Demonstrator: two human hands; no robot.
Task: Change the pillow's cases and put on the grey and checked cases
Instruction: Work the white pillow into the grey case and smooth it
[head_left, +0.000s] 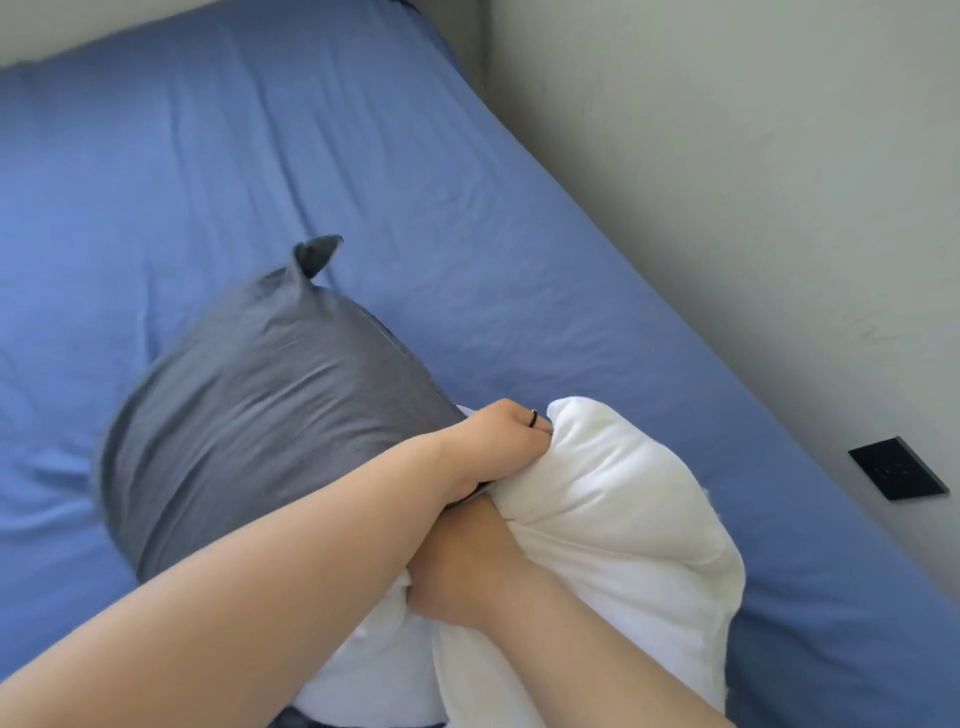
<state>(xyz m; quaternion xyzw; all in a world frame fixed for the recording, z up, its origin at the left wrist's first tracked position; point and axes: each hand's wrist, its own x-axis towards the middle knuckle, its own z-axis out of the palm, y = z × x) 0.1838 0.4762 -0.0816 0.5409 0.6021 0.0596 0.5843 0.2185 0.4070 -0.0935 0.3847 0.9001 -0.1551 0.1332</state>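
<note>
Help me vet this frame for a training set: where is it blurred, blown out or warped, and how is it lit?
Head view: soft, even light, no glare; the grey case smears with motion blur at its left edge; the white pillow is nearly blown out; the left arm shades the right hand; the wide lens slightly bows the edge of the bed.

Single head view, looking steeply down and forward over bed (218, 171), close; wall (753, 156) along right edge.
</note>
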